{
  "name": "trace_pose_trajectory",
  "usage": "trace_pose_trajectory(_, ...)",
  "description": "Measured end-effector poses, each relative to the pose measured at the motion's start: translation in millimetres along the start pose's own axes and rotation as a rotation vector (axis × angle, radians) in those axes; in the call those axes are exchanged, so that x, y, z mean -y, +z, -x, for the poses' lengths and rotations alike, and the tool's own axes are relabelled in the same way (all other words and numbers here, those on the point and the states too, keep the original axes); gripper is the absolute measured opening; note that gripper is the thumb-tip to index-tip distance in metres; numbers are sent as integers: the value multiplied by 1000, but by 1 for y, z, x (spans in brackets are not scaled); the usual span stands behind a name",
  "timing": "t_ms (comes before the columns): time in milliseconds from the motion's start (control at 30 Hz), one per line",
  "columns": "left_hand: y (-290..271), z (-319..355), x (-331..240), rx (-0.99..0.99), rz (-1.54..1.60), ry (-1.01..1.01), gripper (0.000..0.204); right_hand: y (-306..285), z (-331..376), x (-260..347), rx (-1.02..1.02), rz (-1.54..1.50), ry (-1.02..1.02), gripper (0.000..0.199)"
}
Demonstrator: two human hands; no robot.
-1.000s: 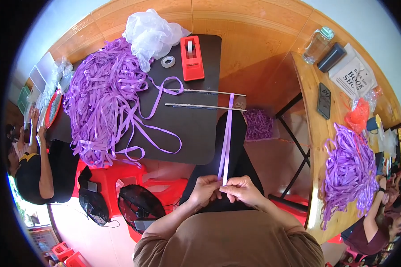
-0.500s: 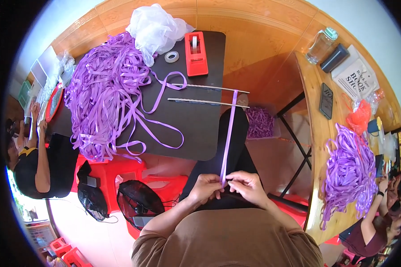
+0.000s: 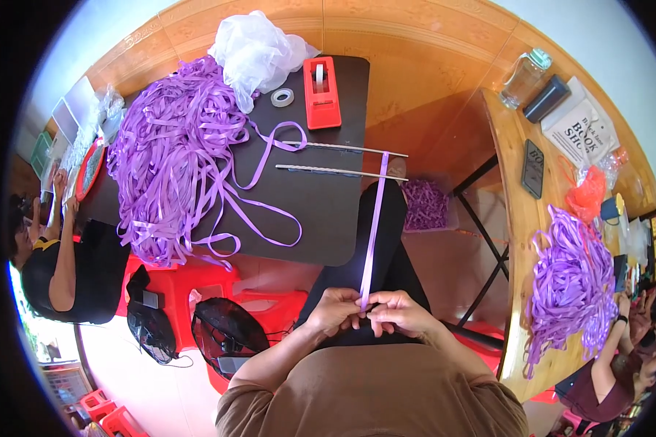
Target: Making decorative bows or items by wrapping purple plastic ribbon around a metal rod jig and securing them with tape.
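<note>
A purple ribbon (image 3: 373,233) stretches taut from two thin metal rods down to my hands over my lap. The far rod (image 3: 350,149) and the near rod (image 3: 321,171) jut past the right edge of the dark table, and the ribbon crosses both. My left hand (image 3: 335,311) pinches the ribbon's near end between thumb and fingers. Right beside it, my right hand (image 3: 402,315) has thumb and forefinger pressed together at the same end. The ribbon's tip is hidden by the fingers.
On the dark table (image 3: 299,226) lie a big purple ribbon heap (image 3: 175,160), a red tape dispenser (image 3: 321,93), a tape roll (image 3: 282,97) and a white plastic bag (image 3: 259,54). A bin of ribbon pieces (image 3: 424,205) stands below. Another ribbon heap (image 3: 572,284) covers the wooden table (image 3: 517,320). People sit at both sides.
My right hand has moved slightly left, closer to my left hand, and its fingers have closed near the ribbon's end. The view has shifted a little.
</note>
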State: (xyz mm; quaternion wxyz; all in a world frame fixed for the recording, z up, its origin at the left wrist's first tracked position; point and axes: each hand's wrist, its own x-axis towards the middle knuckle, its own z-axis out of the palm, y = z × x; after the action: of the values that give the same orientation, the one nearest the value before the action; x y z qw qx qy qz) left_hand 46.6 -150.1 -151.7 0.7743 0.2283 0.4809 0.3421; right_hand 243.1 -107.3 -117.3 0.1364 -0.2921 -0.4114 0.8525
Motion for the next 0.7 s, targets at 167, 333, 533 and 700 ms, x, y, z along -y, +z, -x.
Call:
trace_pose_trajectory(167, 0, 2, -2, 32, 33, 25, 17, 7, 6, 14, 22, -68, 9, 35)
trace_pose_trajectory(333, 4, 3, -6, 1, 47, 31, 15, 6, -1, 41, 80, -137, -27, 39)
trace_pose_trajectory(533, 8, 5, -9, -28, 20, -1, 14, -16, -26, 81, -27, -129, -96, 31)
trace_pose_trajectory(700, 5, 2, -7, -27, 23, -5, 14, -37, -51, 115, -100, -127, -207, 28)
